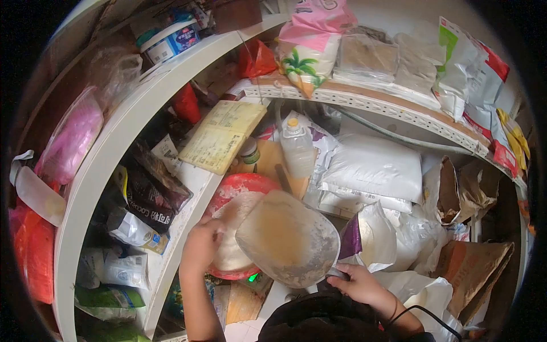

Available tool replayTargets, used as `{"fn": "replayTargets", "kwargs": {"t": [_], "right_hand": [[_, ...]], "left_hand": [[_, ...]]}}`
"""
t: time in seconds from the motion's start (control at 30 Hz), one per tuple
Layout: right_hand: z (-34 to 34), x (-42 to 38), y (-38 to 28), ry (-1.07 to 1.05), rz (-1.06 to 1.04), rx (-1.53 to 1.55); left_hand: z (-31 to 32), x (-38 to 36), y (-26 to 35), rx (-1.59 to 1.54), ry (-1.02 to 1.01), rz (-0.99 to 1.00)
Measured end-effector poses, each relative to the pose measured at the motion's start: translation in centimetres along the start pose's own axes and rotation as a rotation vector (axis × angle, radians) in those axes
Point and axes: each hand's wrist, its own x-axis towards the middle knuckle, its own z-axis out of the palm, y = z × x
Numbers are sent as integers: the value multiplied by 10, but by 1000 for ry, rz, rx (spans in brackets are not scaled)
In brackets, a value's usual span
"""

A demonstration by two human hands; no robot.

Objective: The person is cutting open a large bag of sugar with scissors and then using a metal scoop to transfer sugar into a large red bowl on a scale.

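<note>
My right hand (359, 284) is closed round the grey handle of a large translucent scoop (319, 251), which has a whitish film on it and a tan patch showing through its middle. The scoop hangs over the right side of a red basin (250, 181) and hides part of it. White flour-like powder (232, 251) lies in the basin. At the basin's left side is my left hand (202, 242), its fingers over the powder and blurred, so their grip does not show. A green lit display (253, 277) glows just under the basin's near rim.
A yellowed written sheet (223, 137) lies on the shelf edge behind the basin. Farther back stand a small jar (249, 153) and a clear jug with a yellow cap (297, 148). White sacks (370, 165) and an opened bag (376, 233) crowd the right. Shelves with packets curve along the left.
</note>
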Motion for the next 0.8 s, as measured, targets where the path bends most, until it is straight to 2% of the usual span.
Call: {"fn": "replayTargets", "kwargs": {"t": [0.1, 0.2, 0.3, 0.4, 0.5, 0.7, 0.8], "right_hand": [[-2, -2, 3, 19, 0, -32], [1, -2, 10, 71, -37, -89], [2, -2, 11, 60, -50, -78], [2, -1, 0, 6, -65, -39], [2, -1, -11, -21, -75, -54], [5, -1, -13, -3, -109, -152], [6, 1, -10, -16, -97, -147]], "left_hand": [[6, -9, -19, -52, -147, -73], [11, -13, -11, 11, -246, -45], [20, -1, 33, -35, -144, 142], [51, 1, 44, -206, -186, 378], [77, 5, 32, -77, -461, 398], [93, 3, 25, -72, -546, 327], [87, -3, 36, -101, -563, 374]]}}
